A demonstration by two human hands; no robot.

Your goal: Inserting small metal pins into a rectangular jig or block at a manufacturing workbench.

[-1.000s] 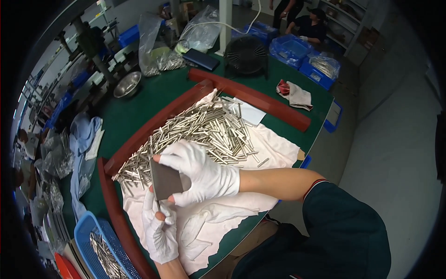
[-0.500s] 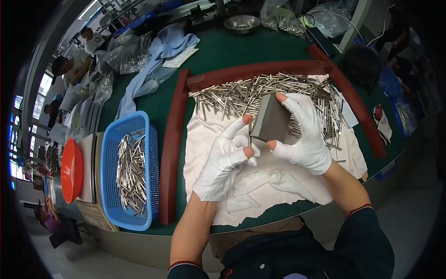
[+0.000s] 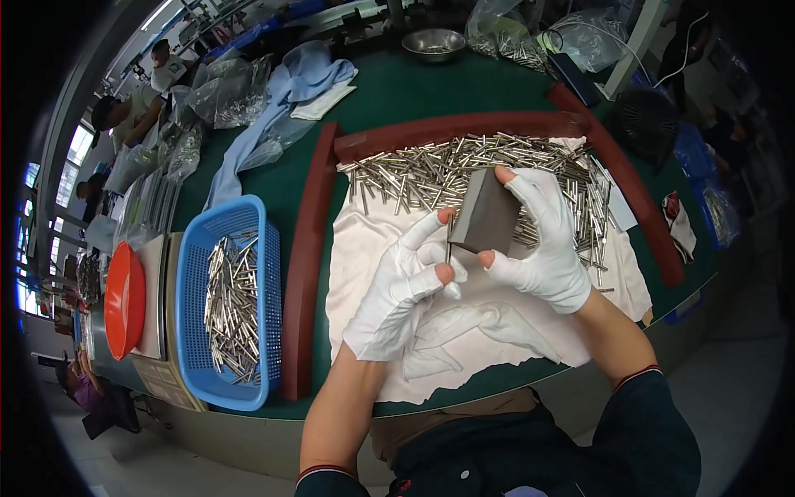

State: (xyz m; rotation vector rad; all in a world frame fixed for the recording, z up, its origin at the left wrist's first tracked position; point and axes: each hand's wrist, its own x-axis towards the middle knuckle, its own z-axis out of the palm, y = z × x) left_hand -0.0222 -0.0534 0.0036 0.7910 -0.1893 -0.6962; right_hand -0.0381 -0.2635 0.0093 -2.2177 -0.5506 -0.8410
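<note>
My right hand [image 3: 542, 244], in a white glove with bare fingertips, grips a dark grey rectangular block [image 3: 486, 220] above a white cloth [image 3: 364, 248]. My left hand [image 3: 403, 290], gloved the same way, pinches a thin metal rod [image 3: 448, 242] upright against the block's left edge. Behind both hands a heap of short shiny metal rods [image 3: 431, 170] lies across the far part of the cloth.
A dark red padded rim [image 3: 306, 248] frames the cloth on a green table [image 3: 397, 91]. A blue basket [image 3: 195, 240] with several rods stands at the left, beside an orange bowl [image 3: 124, 298]. Plastic bags, a blue cloth and a steel bowl [image 3: 433, 41] lie farther back. People sit at far left.
The view has swung so the basket now shows at left. My hands keep the block and rod together and have shifted slightly toward me over the cloth.
</note>
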